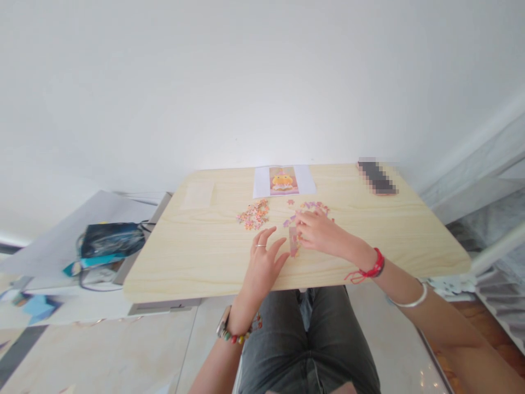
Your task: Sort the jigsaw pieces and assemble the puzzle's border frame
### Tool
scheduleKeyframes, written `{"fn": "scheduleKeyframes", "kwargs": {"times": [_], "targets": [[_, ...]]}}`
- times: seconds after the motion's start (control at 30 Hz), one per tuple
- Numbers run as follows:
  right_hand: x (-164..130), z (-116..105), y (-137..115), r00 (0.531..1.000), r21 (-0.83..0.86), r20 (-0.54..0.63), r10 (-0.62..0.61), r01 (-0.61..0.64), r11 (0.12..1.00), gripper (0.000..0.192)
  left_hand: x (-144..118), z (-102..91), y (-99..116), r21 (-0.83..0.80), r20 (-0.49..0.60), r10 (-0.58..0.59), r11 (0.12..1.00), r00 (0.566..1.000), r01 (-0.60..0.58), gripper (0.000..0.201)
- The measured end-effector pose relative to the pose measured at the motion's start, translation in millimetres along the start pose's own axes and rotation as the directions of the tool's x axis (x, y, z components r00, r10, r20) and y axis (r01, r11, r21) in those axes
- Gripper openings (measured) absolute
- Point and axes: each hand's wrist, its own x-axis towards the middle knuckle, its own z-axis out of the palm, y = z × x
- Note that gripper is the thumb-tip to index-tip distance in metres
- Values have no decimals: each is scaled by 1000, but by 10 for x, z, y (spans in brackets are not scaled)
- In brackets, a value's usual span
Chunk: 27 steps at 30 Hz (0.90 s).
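Note:
My left hand (264,260) is held just over the table's near half, fingers curved and spread apart, with nothing in it. To its right, my right hand (318,231) has its fingertips pinched together above the jigsaw pieces; whatever is between them is hidden. Below and beside those fingers lies a partly joined strip of puzzle (293,242), pink and orange, partly covered by the hand. Loose purple and pink pieces (314,206) are scattered just beyond the right hand. A heap of orange and pink pieces (254,214) sits beyond my left hand, and one single piece (291,202) lies apart.
A printed sheet with a yellow character (284,180) lies at the table's back edge, against the wall. A blurred-out phone (377,178) is at the back right. A pale translucent sheet (197,195) lies at the back left. A dark bag (111,241) stands left of the table.

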Motion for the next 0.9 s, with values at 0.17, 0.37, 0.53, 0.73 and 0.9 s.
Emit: {"fn": "scheduleKeyframes", "kwargs": {"times": [0.17, 0.37, 0.53, 0.73, 0.9], "targets": [[-200, 114, -302, 1000, -9, 23, 14, -14, 1000, 13, -117, 25, 133, -48, 92, 9, 999, 996, -5, 13], [-213, 162, -462, 998, -49, 3, 59, -59, 997, 14, -182, 26, 162, -56, 111, 2, 998, 994, 4, 18], [-253, 249, -504, 995, -47, -65, 75, -78, 996, 13, -185, 46, 151, -41, 110, -6, 999, 994, 11, 9], [-373, 319, -486, 971, 50, -175, 166, -159, 986, 8, -175, 75, 145, -48, 99, -9, 999, 995, 14, 9], [-401, 347, -480, 963, 107, -209, 172, -152, 982, 5, -159, 88, 151, -47, 98, -14, 999, 995, 19, 11]]}}
